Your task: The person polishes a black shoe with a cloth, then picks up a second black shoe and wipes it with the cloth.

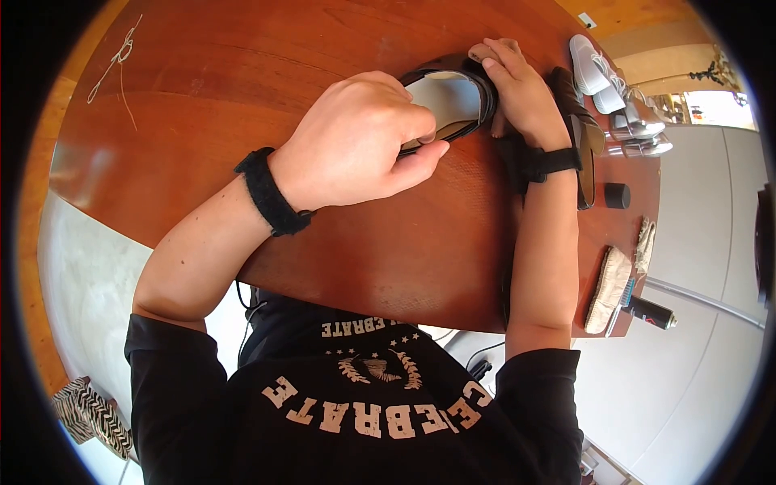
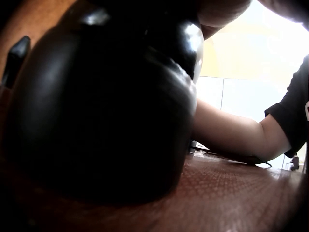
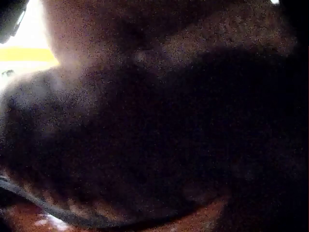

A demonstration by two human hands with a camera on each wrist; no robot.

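A glossy black shoe with a pale insole lies on its sole on the tabletop. My left hand grips its near end, thumb and fingers bent over the rim. In the left wrist view the rounded black shoe fills much of the picture. Over the shoe's far end is my right hand, its fingers bent round a small brown cloth-like piece. The right wrist view is mostly dark, with a curved sole edge low down.
Along the right side of the table are a dark brown shoe, white sneakers, silver shoes, a black cylinder, a pale fluffy brush and a black can. Thin string lies at the far left.
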